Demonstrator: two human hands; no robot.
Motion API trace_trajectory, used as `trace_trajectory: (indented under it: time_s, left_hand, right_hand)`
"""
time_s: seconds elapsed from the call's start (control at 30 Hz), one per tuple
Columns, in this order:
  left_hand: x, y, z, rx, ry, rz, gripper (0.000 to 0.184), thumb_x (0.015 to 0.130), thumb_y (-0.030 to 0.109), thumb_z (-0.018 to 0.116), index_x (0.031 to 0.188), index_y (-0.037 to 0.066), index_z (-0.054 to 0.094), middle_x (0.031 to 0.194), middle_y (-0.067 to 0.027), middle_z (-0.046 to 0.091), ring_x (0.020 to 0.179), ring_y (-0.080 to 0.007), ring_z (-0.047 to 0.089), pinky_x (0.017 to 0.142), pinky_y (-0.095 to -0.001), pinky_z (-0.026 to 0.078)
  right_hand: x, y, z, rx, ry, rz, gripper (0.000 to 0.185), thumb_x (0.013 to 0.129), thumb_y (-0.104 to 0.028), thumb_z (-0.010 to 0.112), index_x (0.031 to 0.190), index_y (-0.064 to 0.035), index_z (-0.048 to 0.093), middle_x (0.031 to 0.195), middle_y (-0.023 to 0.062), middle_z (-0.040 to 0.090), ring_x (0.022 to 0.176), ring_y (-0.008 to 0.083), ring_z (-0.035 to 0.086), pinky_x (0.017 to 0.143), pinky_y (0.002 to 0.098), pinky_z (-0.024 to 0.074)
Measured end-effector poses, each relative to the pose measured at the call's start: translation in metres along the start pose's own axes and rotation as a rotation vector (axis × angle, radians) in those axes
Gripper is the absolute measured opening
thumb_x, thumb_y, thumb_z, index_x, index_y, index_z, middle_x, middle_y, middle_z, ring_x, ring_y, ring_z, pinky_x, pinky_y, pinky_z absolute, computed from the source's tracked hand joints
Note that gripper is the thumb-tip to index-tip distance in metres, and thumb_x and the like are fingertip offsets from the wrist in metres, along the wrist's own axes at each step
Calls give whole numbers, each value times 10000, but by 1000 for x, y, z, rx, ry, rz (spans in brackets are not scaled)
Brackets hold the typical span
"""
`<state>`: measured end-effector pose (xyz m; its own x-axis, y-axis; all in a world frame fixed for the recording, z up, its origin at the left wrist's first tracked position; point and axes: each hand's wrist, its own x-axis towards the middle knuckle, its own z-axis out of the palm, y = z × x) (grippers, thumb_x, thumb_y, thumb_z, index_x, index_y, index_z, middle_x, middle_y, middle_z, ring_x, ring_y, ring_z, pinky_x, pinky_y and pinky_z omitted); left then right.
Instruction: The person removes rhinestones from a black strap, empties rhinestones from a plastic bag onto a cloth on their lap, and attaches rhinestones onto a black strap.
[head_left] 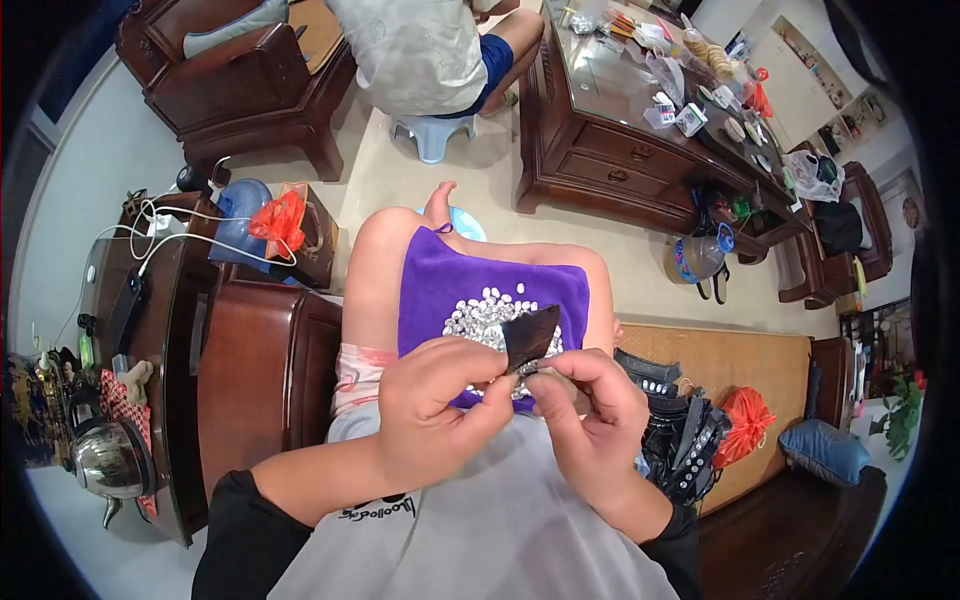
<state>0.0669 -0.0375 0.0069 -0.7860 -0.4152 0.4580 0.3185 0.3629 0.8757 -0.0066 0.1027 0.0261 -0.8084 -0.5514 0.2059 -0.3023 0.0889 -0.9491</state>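
Both hands meet over my lap at a dark, glossy, flat piece (530, 337), perhaps the end of a strap, with small shiny bits at its lower edge. My left hand (432, 405) pinches that piece between thumb and fingers. From the other side my right hand (596, 408) is closed at the same lower edge, its thumb and forefinger together. What lies between its fingertips is too small to make out. Beneath them, a purple cloth (425, 285) covers my thighs and carries a heap of silvery, gem-like studs (475, 318).
Beside me on the right, several black studded straps (690, 440) lie on a woven mat (740, 370), near a red plastic bag (742, 425). A dark side table (180, 400) stands left with a kettle (108, 460). Ahead, another person (415, 55) sits on a stool (432, 138) near a cluttered table (610, 150).
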Motion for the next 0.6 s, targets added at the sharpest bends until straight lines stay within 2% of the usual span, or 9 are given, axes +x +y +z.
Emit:
trace_trajectory:
  time_s: [0.13, 0.17, 0.3, 0.47, 0.6]
  left_hand:
    - [-3, -2, 1, -134, 12, -218, 91, 735, -53, 640, 815, -11, 635, 726, -35, 622, 622, -120, 514, 564, -226, 420]
    - [-3, -2, 0, -133, 14, -217, 91, 735, -53, 640, 815, -11, 635, 726, -35, 622, 622, -120, 514, 564, -226, 420]
    - [-5, 2, 0, -391, 35, -574, 56, 797, -17, 642, 852, -10, 648, 733, -9, 616, 637, -67, 494, 555, -194, 400]
    - [-6, 5, 3, -442, 46, -679, 68, 815, 6, 650, 881, -8, 655, 744, 1, 614, 640, -48, 482, 554, -182, 397]
    - [-7, 4, 5, -426, 51, -665, 63, 815, 4, 648, 876, -11, 654, 751, -5, 617, 625, -50, 482, 540, -176, 390]
  right_hand:
    - [6, 3, -3, -128, -15, -135, 160, 749, 33, 700, 902, 10, 657, 834, 90, 655, 632, 154, 558, 560, 231, 447]
    - [7, 3, -4, -127, -16, -137, 160, 749, 33, 700, 902, 10, 657, 834, 90, 655, 632, 154, 558, 560, 231, 447]
    - [8, 4, -7, -319, -44, -294, 166, 744, 58, 680, 904, 21, 655, 847, 96, 637, 628, 143, 543, 562, 213, 431]
    - [9, 8, -5, -379, 21, -418, 199, 703, 46, 719, 888, -6, 668, 814, 86, 657, 587, 160, 557, 515, 235, 445]
    - [7, 8, -2, -376, 54, -386, 197, 704, 47, 719, 886, -10, 668, 813, 84, 657, 587, 156, 556, 515, 234, 443]
